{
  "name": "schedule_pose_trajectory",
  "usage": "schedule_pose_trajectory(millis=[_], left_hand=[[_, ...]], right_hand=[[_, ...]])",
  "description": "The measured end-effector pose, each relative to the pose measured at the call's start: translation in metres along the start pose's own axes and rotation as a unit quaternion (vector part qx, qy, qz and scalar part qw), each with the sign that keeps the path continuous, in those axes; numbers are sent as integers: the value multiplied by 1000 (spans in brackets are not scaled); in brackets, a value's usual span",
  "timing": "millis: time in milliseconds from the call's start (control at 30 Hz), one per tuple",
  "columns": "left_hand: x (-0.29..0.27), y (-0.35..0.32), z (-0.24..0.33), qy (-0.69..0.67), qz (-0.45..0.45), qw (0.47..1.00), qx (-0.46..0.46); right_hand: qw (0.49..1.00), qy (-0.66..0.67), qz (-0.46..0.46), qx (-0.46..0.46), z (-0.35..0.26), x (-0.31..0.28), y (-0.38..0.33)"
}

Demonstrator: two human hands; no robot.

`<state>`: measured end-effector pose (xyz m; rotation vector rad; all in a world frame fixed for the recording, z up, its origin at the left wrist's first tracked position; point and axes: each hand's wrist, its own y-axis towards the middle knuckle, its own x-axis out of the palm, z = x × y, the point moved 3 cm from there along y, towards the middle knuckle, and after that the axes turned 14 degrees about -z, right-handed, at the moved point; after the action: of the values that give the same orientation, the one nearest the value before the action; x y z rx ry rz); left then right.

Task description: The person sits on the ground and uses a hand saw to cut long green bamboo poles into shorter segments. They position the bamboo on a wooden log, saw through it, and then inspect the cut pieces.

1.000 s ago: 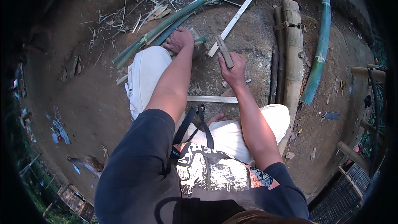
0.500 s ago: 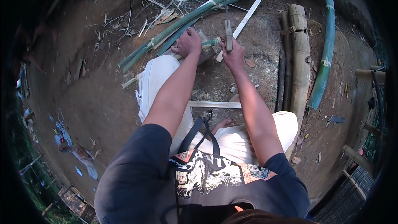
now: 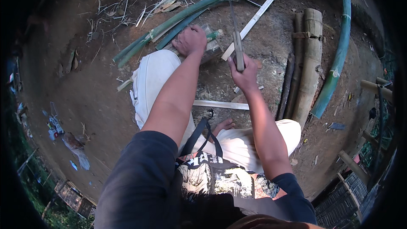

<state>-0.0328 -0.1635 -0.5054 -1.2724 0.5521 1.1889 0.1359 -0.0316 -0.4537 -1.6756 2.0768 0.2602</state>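
My left hand (image 3: 190, 40) is closed over a short green bamboo piece (image 3: 213, 35) lying on the dirt in front of my left knee. My right hand (image 3: 243, 73) grips the wooden handle of a long knife (image 3: 234, 21), raised with its thin blade pointing up and away, above the bamboo piece. Two long green bamboo poles (image 3: 199, 8) lie side by side just beyond my left hand. A pale split bamboo strip (image 3: 254, 19) lies slanting behind the knife, and another strip (image 3: 220, 104) lies flat between my legs.
I sit on bare dirt in white trousers (image 3: 150, 80). Thick dry bamboo sections (image 3: 308, 59) lie at the right, with a long curved green pole (image 3: 337, 55) beyond them. Shavings and dry leaves (image 3: 161, 0) litter the far ground. A fence (image 3: 352, 195) stands at lower right.
My right hand has taken up the knife and lifted it, blade pointing up. My left hand stays on the bamboo piece. The view has shifted slightly.
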Motion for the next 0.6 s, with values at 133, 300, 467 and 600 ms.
schedule_pose_trajectory(millis=[133, 300, 467, 600], left_hand=[[2, -2, -1, 1, -23, 1000, -1], [9, 2, -4, -28, -7, 999, 23], [6, 2, -3, -34, -14, 999, -27], [13, 3, 13, -7, 31, 999, -14]], right_hand=[[996, 69, -36, 33, -21, -20, -61], [996, 81, -31, 36, -17, -19, -81], [992, 107, -36, 51, -23, -7, -89], [997, 59, -27, 36, -16, -10, -86]])
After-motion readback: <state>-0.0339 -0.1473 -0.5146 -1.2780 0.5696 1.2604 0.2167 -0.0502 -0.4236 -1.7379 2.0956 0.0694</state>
